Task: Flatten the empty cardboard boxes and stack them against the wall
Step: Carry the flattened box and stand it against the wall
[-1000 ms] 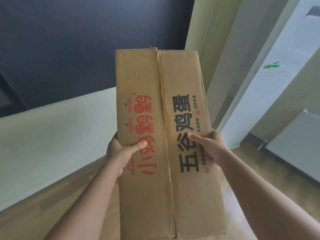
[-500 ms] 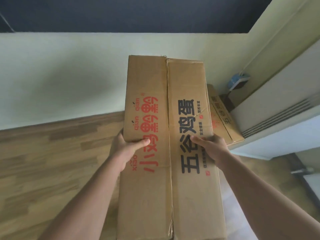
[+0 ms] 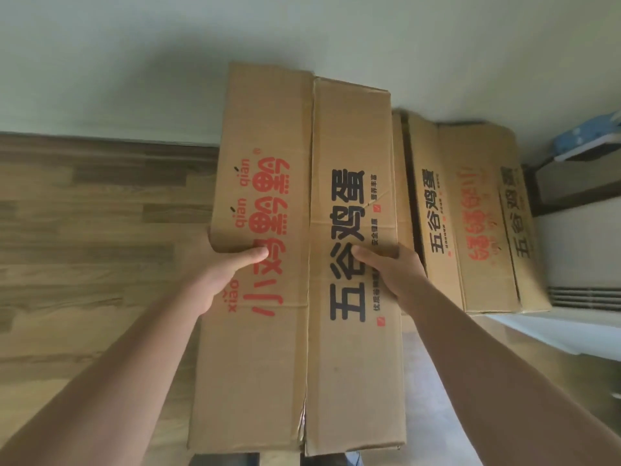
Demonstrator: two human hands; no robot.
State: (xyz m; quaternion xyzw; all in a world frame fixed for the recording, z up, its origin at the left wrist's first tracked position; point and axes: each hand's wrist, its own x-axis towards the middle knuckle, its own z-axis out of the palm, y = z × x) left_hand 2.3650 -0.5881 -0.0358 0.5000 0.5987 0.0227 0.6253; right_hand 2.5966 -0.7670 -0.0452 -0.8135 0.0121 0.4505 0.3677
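Both forearms reach in from near edge. Left hand grips left edge of flattened cardboard box, thumb on top face over red print, fingers curled under, hidden. Right hand clamps right edge same way, thumb on black print. Box held flat-face-up, above wood floor, long axis running away. Far right: stack of flattened boxes leaning against pale wall. Blue-white object far right corner, unclear.

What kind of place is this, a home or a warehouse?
Probably a room in a home: wood plank floor, plain pale wall, a white vented unit at right. Flattened egg boxes lean against the wall.
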